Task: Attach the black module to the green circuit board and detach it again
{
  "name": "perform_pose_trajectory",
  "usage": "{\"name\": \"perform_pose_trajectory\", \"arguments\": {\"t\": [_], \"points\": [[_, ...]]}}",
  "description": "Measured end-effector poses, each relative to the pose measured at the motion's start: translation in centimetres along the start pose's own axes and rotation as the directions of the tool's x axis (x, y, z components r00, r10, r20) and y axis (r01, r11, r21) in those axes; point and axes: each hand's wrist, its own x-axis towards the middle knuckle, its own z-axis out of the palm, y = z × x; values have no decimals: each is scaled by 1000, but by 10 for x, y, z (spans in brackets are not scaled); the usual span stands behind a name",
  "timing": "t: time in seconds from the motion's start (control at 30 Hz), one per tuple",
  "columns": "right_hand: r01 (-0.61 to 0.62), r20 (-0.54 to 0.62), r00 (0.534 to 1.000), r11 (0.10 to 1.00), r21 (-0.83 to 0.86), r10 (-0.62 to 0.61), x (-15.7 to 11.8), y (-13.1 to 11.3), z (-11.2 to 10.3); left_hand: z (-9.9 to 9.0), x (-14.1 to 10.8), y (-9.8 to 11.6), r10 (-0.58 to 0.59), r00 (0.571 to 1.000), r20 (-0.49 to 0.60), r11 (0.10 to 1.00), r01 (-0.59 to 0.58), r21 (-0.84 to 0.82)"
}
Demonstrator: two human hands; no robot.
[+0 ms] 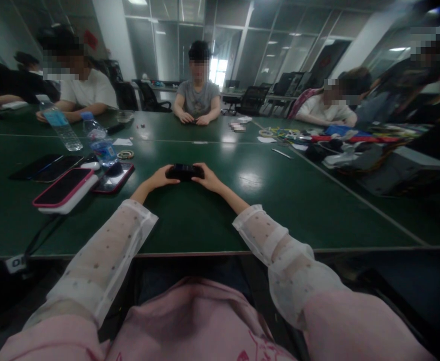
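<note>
ok so we've got both hands out over the green table (190,220), closed around a small black device (185,172). our left hand (160,176) grasps its left end and our right hand (208,179) has the right end, thumbs along the near side. can't really tell what the gadget is, it's too dark and small. it's in the middle, well in from the table's near edge, with our forearms in see-through dotted white sleeves.

off to our left there's a phone in a pink case (65,188) on top of a white slab, and just beside it a red-edged phone (115,176) lying flat with a shiny screen. behind those, a water bottle with a blue cap (105,150) stands near a roll of tape (126,154), and a taller clear bottle (60,123) is further left.

over on our right we see a pen (282,153), then a messy cable pile (291,134) and a grey metal box (404,168). a person in a grey shirt (198,98) sits across from us.
</note>
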Motion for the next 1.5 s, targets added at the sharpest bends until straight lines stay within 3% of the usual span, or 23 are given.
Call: {"name": "perform_pose_trajectory", "arguments": {"t": [0.27, 0.47, 0.67, 0.8, 0.9, 1.23, 1.5], "points": [[11, -33, 999, 996, 87, -9, 5, 2, -5, 2, 0, -2, -37, 999, 17, 994, 38, -99], [7, -171, 985, 976, 218, 32, 11, 0, -18, 3, 2, -9, -16, 1000, 23, 990, 20, -142], [-104, -435, 886, 983, 152, 161, 13, 25, -25, 2, 3, -8, 20, 1000, 23, 991, -16, -136], [-251, -527, 816, 967, 51, 239, 11, 41, -26, 2, 4, -11, 21, 1000, 24, 991, -18, -131], [-345, -559, 788, 937, -52, 259, 7, 45, -25, 1, 3, -12, 14, 999, 35, 991, -10, -136], [-450, -495, 817, 864, -227, 295, 0, 36, -23, 2, 2, -5, -25, 999, 32, 993, 29, -119], [-427, -485, 835, 862, -273, 260, -3, 33, -18, 2, 2, -2, -22, 999, 30, 994, 25, -103]]}}
